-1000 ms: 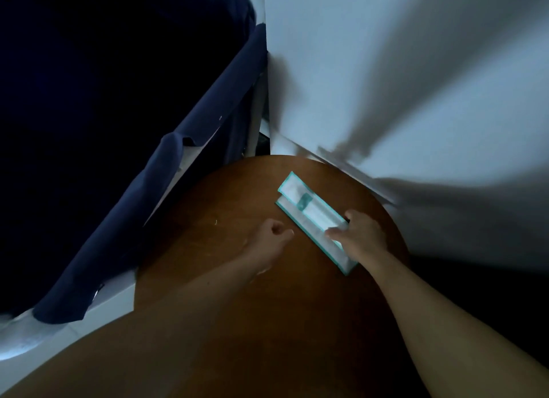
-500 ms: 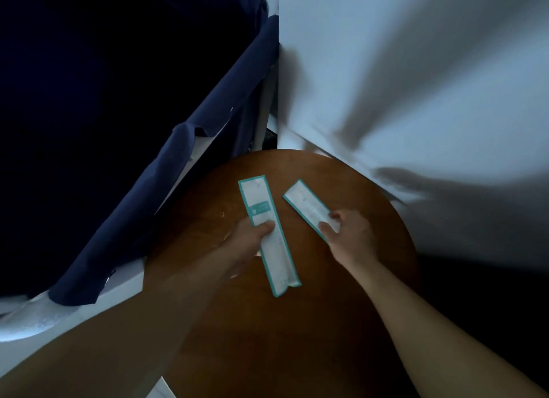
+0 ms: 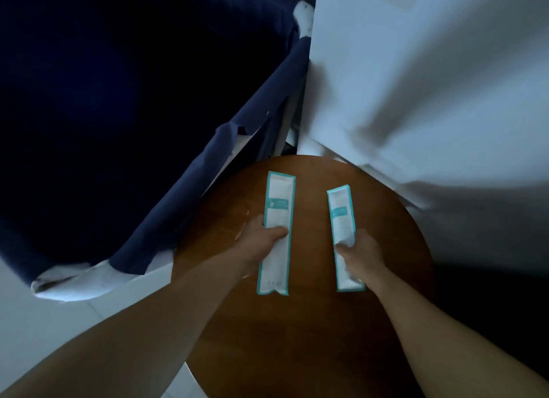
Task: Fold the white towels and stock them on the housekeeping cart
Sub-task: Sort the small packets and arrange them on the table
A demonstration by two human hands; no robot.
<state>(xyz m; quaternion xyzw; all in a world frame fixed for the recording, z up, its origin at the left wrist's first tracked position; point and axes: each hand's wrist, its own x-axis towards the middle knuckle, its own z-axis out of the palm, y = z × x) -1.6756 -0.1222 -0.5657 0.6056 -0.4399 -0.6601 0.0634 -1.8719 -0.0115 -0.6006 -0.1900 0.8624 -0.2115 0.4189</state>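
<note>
Two long white packets with teal edges are held over a round brown wooden table (image 3: 312, 338). My left hand (image 3: 261, 243) grips the left packet (image 3: 277, 207) around its middle, thumb across the front. My right hand (image 3: 361, 256) grips the right packet (image 3: 341, 213) near its lower half. Both packets point away from me, roughly parallel and apart. No white towel or housekeeping cart is visible.
A dark navy cloth (image 3: 118, 115) drapes over a white-edged piece of furniture at the left, next to the table. A white wall or panel (image 3: 430, 70) rises at the right behind the table. Pale floor (image 3: 44, 323) shows at the lower left.
The two packets lay stacked on the table under my right hand. Each hand has taken one, lifted it and turned it to point straight away from me, side by side.
</note>
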